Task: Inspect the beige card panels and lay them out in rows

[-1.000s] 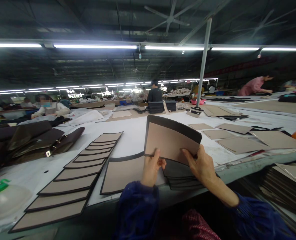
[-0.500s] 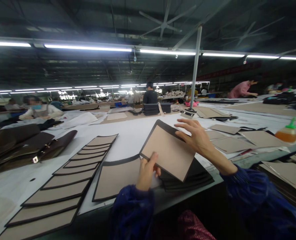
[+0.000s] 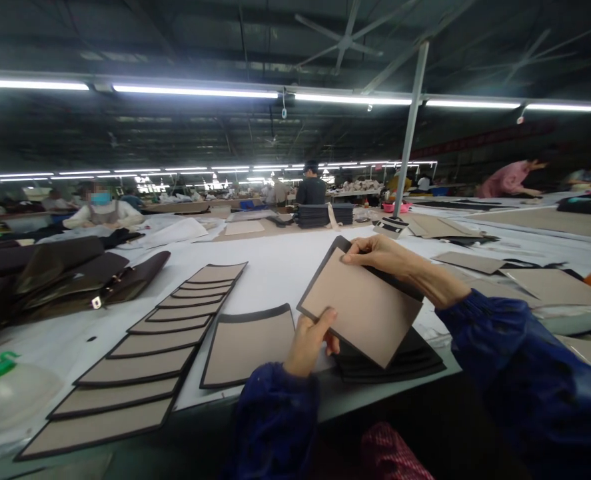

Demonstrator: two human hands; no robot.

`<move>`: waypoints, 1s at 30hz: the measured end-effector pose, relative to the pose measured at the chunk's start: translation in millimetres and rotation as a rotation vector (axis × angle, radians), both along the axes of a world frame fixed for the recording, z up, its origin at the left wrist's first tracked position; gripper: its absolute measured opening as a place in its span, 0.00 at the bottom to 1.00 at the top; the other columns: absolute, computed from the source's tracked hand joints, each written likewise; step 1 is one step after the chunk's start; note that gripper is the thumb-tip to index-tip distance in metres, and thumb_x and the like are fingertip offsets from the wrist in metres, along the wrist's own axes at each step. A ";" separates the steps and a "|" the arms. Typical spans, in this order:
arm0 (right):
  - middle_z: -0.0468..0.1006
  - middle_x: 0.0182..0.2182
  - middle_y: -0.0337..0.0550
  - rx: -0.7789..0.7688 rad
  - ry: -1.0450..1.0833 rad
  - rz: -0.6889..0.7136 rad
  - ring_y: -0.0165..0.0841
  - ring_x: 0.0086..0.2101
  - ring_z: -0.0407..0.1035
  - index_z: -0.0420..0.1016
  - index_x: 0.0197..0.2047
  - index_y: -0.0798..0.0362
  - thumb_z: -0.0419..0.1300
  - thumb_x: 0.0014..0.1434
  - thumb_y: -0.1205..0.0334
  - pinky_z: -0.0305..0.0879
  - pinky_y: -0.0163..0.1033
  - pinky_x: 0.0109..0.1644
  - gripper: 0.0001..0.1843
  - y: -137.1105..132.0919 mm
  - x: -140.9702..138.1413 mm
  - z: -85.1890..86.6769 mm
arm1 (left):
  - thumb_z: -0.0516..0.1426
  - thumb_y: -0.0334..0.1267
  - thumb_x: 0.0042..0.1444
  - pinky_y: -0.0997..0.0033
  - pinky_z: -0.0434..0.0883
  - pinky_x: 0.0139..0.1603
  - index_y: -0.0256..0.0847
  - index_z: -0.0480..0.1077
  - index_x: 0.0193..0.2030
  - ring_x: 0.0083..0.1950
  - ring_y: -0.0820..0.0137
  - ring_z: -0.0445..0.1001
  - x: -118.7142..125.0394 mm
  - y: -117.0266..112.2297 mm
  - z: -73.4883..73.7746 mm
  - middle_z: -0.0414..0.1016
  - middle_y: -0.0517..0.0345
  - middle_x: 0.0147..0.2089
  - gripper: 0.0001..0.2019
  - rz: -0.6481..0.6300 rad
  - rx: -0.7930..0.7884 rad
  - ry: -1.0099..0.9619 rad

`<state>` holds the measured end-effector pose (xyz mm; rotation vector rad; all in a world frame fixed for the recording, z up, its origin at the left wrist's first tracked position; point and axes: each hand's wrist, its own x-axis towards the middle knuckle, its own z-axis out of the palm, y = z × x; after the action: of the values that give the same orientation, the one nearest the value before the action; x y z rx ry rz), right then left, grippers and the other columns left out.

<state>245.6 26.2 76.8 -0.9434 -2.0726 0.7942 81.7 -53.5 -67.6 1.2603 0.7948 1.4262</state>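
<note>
Factory hall (image 3: 195, 50) lit by overhead fluorescent tubes (image 3: 195, 92), with long benches running toward the far wall. The nearest white-covered bench (image 3: 270, 280) carries the work. Dark brown leather bags (image 3: 70, 277) lie piled toward its left side. Closer to the front edge, a fanned row of tan rectangular panels with dark borders (image 3: 140, 353) overlaps in steps, probably so that each piece stays visible and separately reachable. A single tan panel with a dark border and curved top (image 3: 248, 350) lies just right of this row. Further right, a stack of dark-edged panels (image 3: 390, 360) sits at the front edge, directly below the hands.

A tilted tan rectangular panel with a dark border (image 3: 360, 310) is held above that stack, its tan face turned upward. The right hand (image 3: 382, 257) grips its upper corner, with the fingers (image 3: 360, 247) pressed together over the edge. The left hand (image 3: 310, 343) supports the lower edge, its fingers (image 3: 322, 323) curled around it. This edge grip appears to keep the tan face uncovered.
</note>
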 end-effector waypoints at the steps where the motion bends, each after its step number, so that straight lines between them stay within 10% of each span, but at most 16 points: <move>1: 0.75 0.24 0.41 -0.065 -0.001 0.026 0.33 0.27 0.67 0.74 0.22 0.56 0.68 0.45 0.51 0.62 0.37 0.31 0.16 0.6 0.4 2.3 | 0.56 0.52 0.55 0.78 0.54 0.13 0.37 0.67 0.25 0.14 0.76 0.62 -0.2 -0.2 0.2 0.63 0.62 0.14 0.19 -0.010 0.001 0.004; 30: 0.72 0.21 0.38 0.247 -0.143 -0.278 0.32 0.27 0.64 0.73 0.23 0.53 0.60 0.51 0.46 0.55 0.35 0.29 0.18 -1.7 -7.3 -18.7 | 0.55 0.56 0.55 0.78 0.53 0.12 0.38 0.65 0.22 0.13 0.76 0.60 1.8 -0.5 0.1 0.61 0.62 0.12 0.23 0.018 -0.028 0.004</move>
<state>238.3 24.6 58.0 -1.1414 -2.0415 0.3270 83.5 -54.0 -67.4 1.2378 0.8275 1.4228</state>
